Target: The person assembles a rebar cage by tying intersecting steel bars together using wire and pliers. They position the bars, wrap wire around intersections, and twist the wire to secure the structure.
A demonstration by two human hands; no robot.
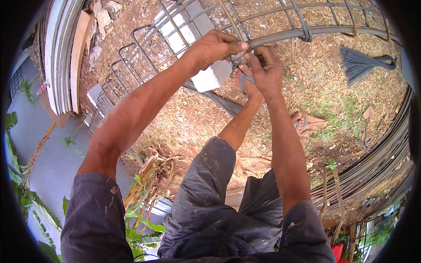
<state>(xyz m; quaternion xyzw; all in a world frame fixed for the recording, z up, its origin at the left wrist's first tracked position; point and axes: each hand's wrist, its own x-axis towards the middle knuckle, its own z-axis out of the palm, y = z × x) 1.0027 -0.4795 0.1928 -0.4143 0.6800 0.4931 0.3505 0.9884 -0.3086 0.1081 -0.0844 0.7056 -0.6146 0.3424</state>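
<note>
Both hands meet at one joint of a rebar cage (175, 30) lying over straw-strewn ground (324, 87). The left hand (217, 46) is closed, its fingertips pinching a thin tie wire (242, 79) against the long bar (315, 30). The right hand (265, 70) is curled shut around the same wire, just beside the left. A bundle of tie wire (362, 61) lies well apart, to the right. Stacked rebar (377, 162) runs along the right edge.
</note>
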